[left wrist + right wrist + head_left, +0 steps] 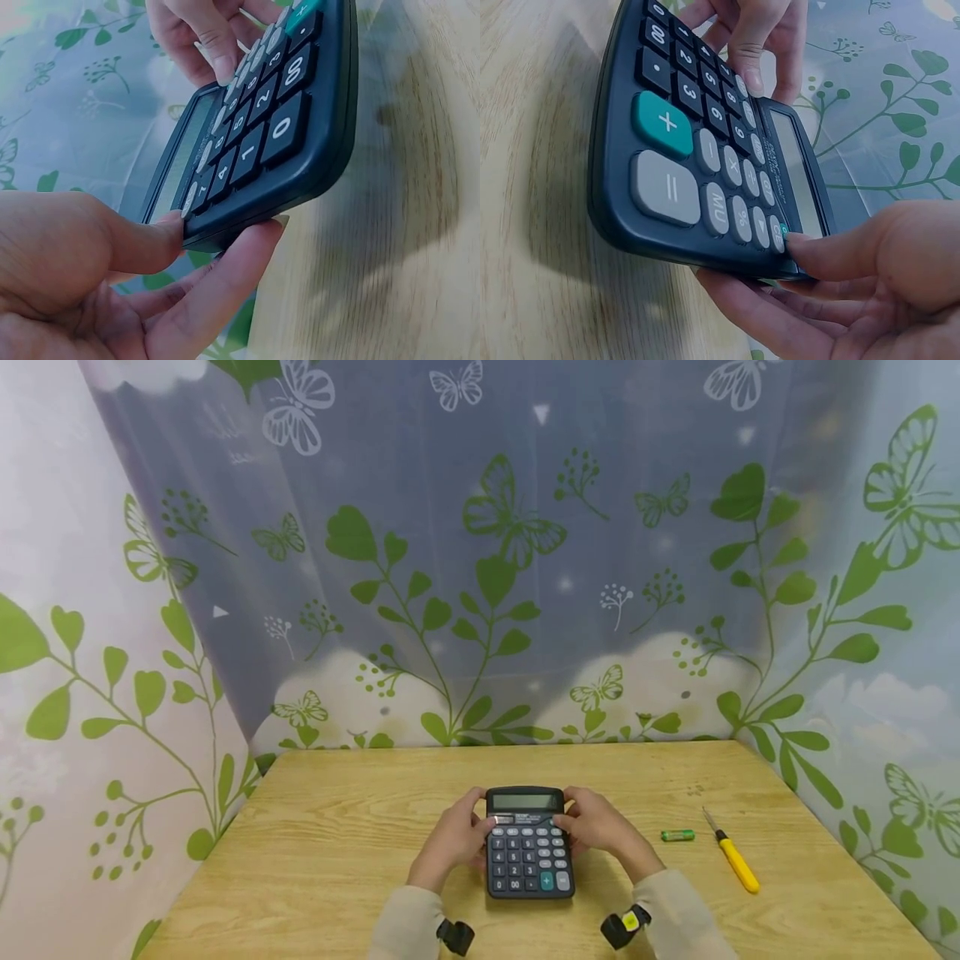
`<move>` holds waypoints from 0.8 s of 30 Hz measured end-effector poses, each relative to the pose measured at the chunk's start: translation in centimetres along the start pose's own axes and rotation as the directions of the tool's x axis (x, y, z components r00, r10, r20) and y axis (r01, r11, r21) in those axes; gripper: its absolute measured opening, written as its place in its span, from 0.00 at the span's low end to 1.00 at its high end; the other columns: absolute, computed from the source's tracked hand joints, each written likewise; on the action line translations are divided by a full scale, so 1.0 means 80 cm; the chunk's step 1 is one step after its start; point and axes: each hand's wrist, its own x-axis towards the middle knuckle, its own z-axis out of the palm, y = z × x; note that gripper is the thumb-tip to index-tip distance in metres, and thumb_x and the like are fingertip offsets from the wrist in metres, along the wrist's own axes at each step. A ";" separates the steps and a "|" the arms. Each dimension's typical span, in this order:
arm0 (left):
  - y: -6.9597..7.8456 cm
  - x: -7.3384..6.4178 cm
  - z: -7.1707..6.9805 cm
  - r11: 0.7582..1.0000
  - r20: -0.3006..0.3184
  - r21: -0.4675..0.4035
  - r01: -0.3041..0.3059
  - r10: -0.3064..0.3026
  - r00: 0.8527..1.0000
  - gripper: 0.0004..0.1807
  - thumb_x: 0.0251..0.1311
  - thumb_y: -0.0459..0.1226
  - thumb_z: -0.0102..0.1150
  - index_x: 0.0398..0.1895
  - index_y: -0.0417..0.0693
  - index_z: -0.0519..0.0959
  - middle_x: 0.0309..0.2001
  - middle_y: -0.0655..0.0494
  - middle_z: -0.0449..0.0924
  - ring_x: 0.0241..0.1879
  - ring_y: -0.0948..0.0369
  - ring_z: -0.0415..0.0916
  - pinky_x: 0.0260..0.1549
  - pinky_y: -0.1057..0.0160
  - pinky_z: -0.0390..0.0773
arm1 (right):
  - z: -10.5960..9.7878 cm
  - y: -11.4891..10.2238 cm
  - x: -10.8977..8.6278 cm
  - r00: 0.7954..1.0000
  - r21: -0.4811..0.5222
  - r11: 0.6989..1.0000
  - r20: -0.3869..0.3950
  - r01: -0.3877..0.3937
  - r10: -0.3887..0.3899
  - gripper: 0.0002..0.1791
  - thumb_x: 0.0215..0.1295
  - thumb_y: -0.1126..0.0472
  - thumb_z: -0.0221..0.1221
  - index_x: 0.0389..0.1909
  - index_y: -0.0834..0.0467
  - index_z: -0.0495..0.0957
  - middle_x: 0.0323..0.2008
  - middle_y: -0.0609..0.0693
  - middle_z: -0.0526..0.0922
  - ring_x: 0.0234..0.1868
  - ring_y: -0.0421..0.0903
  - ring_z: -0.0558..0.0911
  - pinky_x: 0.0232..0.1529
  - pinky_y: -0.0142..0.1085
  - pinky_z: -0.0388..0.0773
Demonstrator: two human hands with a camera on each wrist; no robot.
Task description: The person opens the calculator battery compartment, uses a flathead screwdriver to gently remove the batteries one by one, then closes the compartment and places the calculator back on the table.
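Observation:
A dark calculator (529, 852) with a grey display faces up between my two hands, held above the wooden table. My left hand (453, 837) grips its left edge, thumb on the front beside the top keys and fingers underneath. On the opposite edge my right hand (600, 825) holds it the same way; in the right wrist view the thumb (832, 251) lies by the CE key. Both wrist views show a gap and a shadow between the calculator's lower end and the table. Its back is hidden.
Right of the hands, a green battery (677, 835) lies on the table (337, 827). Farther right is a screwdriver (735, 857) with a yellow handle, its tip pointing away. A patterned curtain (420, 610) stands behind the table's far edge.

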 end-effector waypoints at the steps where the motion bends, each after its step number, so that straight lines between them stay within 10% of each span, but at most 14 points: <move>1: 0.000 0.000 0.000 1.000 0.004 -0.001 0.000 0.000 1.000 0.25 0.75 0.34 0.56 0.72 0.46 0.66 0.38 0.43 0.80 0.25 0.53 0.82 0.22 0.54 0.88 | 0.000 0.000 0.000 1.000 -0.007 1.000 -0.002 0.001 -0.001 0.18 0.75 0.70 0.56 0.62 0.70 0.70 0.39 0.62 0.85 0.29 0.49 0.86 0.29 0.46 0.90; 24: -0.009 0.000 0.016 0.999 0.067 -0.026 0.031 -0.029 0.997 0.23 0.75 0.33 0.55 0.71 0.45 0.67 0.40 0.41 0.80 0.22 0.54 0.81 0.16 0.56 0.86 | -0.003 0.008 0.001 0.996 -0.122 0.991 0.062 -0.056 0.063 0.16 0.75 0.66 0.58 0.58 0.70 0.73 0.38 0.61 0.81 0.28 0.49 0.86 0.28 0.42 0.90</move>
